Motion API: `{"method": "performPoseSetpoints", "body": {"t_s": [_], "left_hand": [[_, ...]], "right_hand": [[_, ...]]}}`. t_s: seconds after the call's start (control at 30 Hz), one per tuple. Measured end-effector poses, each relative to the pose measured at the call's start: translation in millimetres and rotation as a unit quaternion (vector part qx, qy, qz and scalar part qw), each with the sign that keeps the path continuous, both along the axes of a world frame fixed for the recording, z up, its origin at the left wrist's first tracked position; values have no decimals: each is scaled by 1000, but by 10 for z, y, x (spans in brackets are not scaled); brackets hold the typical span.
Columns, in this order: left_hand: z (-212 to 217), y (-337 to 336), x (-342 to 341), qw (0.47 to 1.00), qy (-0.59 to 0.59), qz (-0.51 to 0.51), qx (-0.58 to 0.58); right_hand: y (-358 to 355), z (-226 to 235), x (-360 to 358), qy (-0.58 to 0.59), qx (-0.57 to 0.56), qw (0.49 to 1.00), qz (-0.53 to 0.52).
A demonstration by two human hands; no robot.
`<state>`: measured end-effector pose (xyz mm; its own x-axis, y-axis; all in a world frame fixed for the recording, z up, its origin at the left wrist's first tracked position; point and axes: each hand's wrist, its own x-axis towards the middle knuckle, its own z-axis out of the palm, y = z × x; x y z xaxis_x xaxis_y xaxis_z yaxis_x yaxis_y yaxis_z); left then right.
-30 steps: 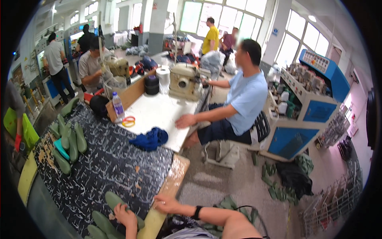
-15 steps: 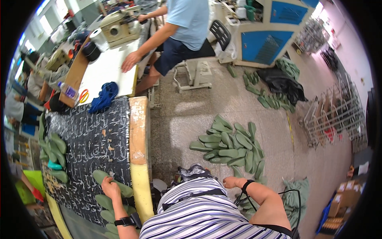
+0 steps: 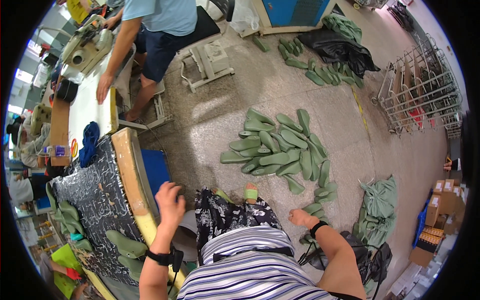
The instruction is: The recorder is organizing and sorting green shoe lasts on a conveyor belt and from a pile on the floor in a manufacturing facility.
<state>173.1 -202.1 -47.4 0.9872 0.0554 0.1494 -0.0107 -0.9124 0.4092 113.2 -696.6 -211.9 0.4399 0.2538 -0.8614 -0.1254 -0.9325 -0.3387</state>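
My left hand [image 3: 171, 204] is raised beside the table's yellow edge with its fingers apart and nothing in them. On the black, worn table top [image 3: 102, 180], a green shoe last [image 3: 126, 244] lies by my left wrist, with another just below it. My right hand [image 3: 302, 218] hangs over the floor on my right, its fingers curled in and nothing visible in them. Close to it are several green lasts [image 3: 325, 192] on the floor. Ahead of my feet spreads a larger heap of green lasts [image 3: 280, 158].
A person in a light blue shirt [image 3: 162, 15] sits at a sewing machine [image 3: 87, 50] at the far left. A wire rack [image 3: 420, 95] stands at right. Green cloth sacks [image 3: 378, 205], cardboard boxes [image 3: 445, 200] and a black plastic bag [image 3: 340, 52] lie about the floor.
My left hand has let go of the shoe last on the table and moved right, past the edge. My view has turned toward the floor heap. My right hand stays curled.
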Motion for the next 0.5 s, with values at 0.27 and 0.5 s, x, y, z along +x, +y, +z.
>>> {"method": "performPoseSetpoints", "body": {"t_s": [0.27,0.5], "left_hand": [[-1082,-1069,694,945,221,-232,-70],[-2157,-1592,1292,887,357,-283,-75]], "right_hand": [[-46,-328,-525,-66,18,968,-243],[345,-1309,-431,33,78,814,-575]]}}
